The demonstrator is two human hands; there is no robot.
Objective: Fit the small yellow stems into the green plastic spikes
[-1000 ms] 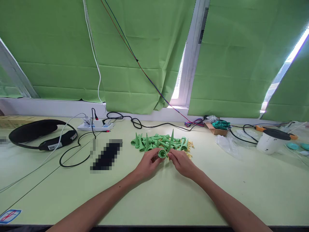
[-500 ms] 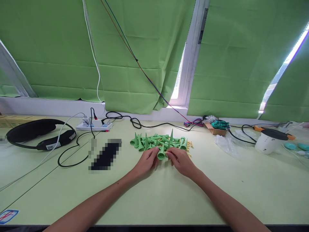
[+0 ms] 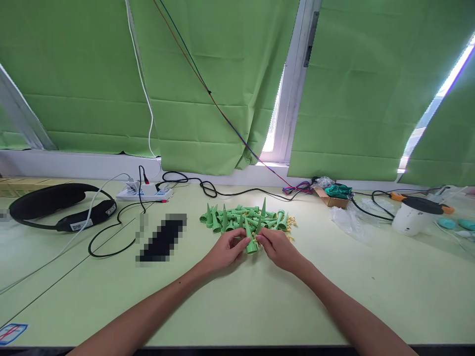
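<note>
A green hollow plastic spike (image 3: 251, 245), shaped like a long cone, leans with its wide end toward me and its point up and away. My left hand (image 3: 225, 251) grips it from the left between thumb and fingers. From the right side, my right hand (image 3: 277, 248) is closed in a pinch close to the spike's wall; a tiny pale bit shows by its fingertips, too small to name. Just behind both hands lies a pile of similar green spikes (image 3: 237, 212), some standing point up. Small yellow pieces (image 3: 292, 222) are scattered at the pile's right edge.
A dark pixelated flat patch (image 3: 163, 240) lies left of the pile. Farther left are a black headband-like device (image 3: 87, 215), cables and a white power strip (image 3: 144, 191). On the right stand a small cardboard box (image 3: 332, 199), clear plastic bags (image 3: 347, 221) and a white cylindrical container (image 3: 413, 220).
The held spike has tipped, so its open wide end now faces down toward the table instead of at me. My left thumb has shifted onto its side; the right hand has barely moved.
</note>
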